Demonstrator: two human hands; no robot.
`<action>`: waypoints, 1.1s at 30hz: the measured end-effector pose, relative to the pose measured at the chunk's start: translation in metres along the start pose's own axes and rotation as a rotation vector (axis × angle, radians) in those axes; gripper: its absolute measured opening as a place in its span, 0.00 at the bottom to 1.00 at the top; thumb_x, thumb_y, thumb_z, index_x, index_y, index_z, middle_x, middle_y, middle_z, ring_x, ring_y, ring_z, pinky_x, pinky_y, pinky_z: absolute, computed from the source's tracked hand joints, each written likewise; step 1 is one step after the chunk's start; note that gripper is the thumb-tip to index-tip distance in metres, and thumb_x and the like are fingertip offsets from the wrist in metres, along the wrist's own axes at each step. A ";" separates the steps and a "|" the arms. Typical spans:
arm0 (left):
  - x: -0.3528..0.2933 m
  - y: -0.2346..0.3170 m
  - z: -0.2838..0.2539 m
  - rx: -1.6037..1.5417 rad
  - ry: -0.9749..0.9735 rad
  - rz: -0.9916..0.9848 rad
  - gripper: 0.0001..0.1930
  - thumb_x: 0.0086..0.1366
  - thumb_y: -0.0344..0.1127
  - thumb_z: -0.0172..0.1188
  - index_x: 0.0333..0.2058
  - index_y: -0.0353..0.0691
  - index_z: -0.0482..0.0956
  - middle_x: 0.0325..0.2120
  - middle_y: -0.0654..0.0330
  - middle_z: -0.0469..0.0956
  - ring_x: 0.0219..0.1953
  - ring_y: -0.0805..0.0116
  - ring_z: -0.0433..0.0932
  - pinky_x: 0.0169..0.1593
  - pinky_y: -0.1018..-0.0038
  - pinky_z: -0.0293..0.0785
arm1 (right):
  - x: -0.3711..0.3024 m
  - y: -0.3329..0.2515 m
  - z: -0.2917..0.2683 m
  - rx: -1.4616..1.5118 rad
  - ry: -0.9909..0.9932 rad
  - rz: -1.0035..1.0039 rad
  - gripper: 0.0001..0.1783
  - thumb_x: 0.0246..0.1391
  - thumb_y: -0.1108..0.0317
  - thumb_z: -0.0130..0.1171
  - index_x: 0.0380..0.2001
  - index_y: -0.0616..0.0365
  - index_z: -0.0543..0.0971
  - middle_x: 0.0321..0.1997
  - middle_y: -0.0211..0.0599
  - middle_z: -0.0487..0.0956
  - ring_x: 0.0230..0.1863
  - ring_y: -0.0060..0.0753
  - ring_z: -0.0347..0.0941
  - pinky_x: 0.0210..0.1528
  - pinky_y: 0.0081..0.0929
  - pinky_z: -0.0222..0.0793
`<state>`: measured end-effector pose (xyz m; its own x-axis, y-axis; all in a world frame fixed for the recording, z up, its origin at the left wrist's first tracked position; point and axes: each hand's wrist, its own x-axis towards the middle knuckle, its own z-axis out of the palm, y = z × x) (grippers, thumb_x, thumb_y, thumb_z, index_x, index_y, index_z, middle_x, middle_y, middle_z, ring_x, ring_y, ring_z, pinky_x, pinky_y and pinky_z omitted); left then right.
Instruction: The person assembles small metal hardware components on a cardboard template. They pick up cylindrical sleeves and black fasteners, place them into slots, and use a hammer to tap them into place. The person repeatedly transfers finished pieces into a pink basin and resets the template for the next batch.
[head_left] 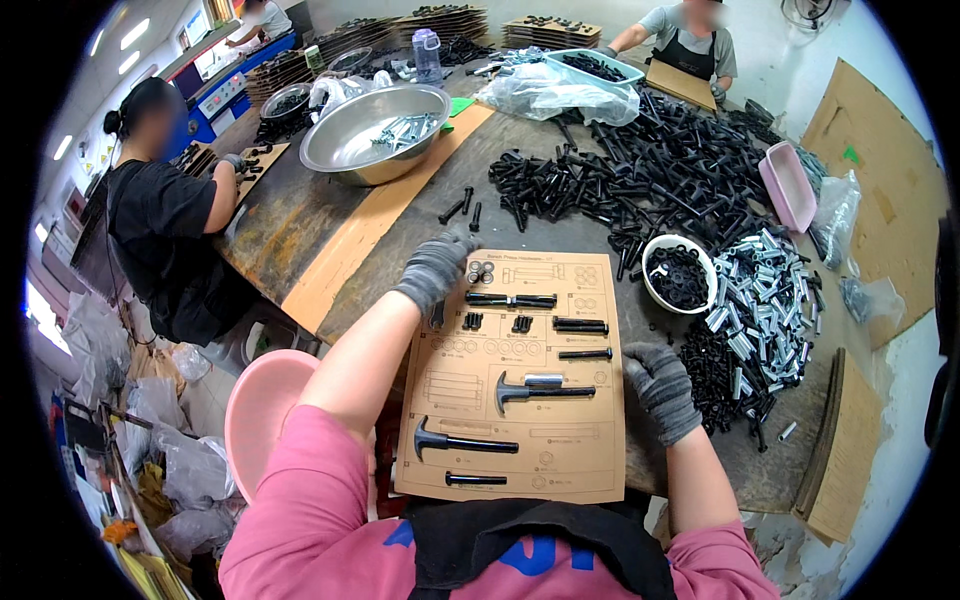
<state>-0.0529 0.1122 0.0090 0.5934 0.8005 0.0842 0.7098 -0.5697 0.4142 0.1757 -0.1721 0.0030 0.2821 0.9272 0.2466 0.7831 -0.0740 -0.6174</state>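
Note:
My left hand, in a grey striped glove, reaches over the upper left corner of a printed cardboard sheet. Its fingers stretch toward loose black bolts just beyond the sheet; I see nothing held in them. Curled beside the sheet's right edge is my gloved right hand; its palm side is hidden. Hardware lies on the printed outlines: T-shaped black handles, a long black bolt, shorter bolts, a silver sleeve and a group of nuts.
A large pile of black bolts covers the far right. Nearby are a white bowl of black rings, silver sleeves and a pink tray. A steel basin stands far left. Co-workers sit left and across.

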 end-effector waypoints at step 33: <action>-0.314 -0.111 -0.010 -0.884 0.462 -0.686 0.13 0.57 0.38 0.50 0.38 0.38 0.75 0.33 0.56 0.76 0.35 0.64 0.73 0.42 0.70 0.69 | -0.018 -0.052 0.075 1.541 -0.422 0.415 0.25 0.46 0.64 0.57 0.45 0.65 0.66 0.47 0.45 0.67 0.53 0.42 0.62 0.56 0.36 0.60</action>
<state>-0.3218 -0.0741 -0.0544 -0.1246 0.9801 -0.1546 0.2120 0.1785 0.9608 0.0879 -0.1577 -0.0254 -0.0440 0.9857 -0.1625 -0.6277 -0.1539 -0.7631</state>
